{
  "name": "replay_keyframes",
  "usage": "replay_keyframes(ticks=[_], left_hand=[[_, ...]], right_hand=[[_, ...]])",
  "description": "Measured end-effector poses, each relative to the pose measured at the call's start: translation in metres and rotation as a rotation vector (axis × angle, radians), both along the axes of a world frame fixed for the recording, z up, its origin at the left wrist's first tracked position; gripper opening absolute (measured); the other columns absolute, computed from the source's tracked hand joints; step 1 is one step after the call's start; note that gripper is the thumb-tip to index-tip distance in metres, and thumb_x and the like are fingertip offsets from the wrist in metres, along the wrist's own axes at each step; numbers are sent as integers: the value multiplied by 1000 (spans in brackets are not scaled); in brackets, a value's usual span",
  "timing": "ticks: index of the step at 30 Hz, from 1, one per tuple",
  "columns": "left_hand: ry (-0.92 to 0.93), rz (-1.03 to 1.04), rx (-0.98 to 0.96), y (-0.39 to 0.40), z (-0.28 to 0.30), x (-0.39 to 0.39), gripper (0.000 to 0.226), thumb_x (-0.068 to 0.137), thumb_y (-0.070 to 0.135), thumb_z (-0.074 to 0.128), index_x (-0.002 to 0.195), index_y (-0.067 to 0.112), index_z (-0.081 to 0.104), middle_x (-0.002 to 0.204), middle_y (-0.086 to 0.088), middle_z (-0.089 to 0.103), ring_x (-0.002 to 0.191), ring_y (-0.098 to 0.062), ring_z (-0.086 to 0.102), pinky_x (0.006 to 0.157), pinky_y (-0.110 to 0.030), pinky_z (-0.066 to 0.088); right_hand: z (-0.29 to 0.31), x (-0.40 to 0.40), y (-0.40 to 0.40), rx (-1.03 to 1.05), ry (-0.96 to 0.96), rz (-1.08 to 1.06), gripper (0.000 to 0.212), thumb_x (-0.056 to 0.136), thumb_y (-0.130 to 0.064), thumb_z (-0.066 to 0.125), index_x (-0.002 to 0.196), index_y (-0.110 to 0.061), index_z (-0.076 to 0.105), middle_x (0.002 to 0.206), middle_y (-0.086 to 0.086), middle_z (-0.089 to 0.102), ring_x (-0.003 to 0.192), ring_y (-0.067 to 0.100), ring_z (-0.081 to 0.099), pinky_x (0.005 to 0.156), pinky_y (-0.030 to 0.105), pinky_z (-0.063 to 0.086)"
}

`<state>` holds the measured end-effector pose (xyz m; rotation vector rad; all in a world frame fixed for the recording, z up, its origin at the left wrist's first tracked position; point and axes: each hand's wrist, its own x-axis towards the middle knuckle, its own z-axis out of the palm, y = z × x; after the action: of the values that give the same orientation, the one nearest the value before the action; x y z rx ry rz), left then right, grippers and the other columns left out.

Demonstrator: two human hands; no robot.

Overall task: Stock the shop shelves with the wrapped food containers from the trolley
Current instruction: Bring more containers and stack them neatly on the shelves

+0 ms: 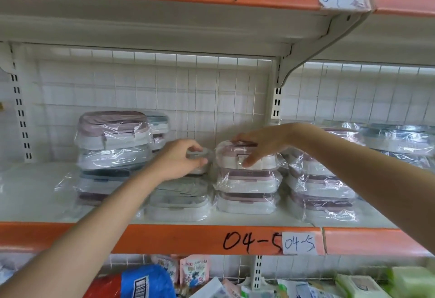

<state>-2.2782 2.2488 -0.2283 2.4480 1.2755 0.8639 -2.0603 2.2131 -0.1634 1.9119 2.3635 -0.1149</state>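
Left hand (179,160) grips a grey-lidded container (199,156), right hand (255,143) clutches the pink-lidded container (244,156); slick wrap, possibly loose, could topple that stack.

You face a white metal shelf (35,194) with an orange front edge, across the middle of the frame. Stacks of plastic-wrapped food boxes (247,201) sit on it.

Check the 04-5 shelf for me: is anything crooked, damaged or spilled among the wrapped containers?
Nothing spilled or visibly damaged. The stacks sit roughly level. The left hand grips a small grey-lidded container above the grey stack; the right hand holds the top pink-lidded container. Loose wrap flares out only.
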Motion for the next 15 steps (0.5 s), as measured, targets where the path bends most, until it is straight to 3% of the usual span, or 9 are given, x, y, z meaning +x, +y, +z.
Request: replay_keyframes(ticks=[6,10,15], left_hand=[[429,35,-56,-7,-4,-39,54,84,50,63,127,20,56,129,2,54,114,-12,50,94,-24,41],[534,27,-109,-7,-10,-51,70,78,57,66,136,22,48,138,2,48,122,-13,46,96,-24,38],[536,9,-122,-4,-12,-52,62,75,51,73,128,23,56,132,4,53,114,-12,51,90,-23,39]], right_hand=[[3,4,1,-4,0,-31,65,79,-40,72,132,-30,36,110,-5,53,102,22,54,94,42,45],[9,2,-1,-14,-70,-54,56,78,-41,73,120,-32,38,94,-10,53,91,18,54,86,37,45],[11,-11,1,-36,-123,-78,62,81,-43,70,130,-26,37,111,-1,56,91,16,54,78,32,44]])
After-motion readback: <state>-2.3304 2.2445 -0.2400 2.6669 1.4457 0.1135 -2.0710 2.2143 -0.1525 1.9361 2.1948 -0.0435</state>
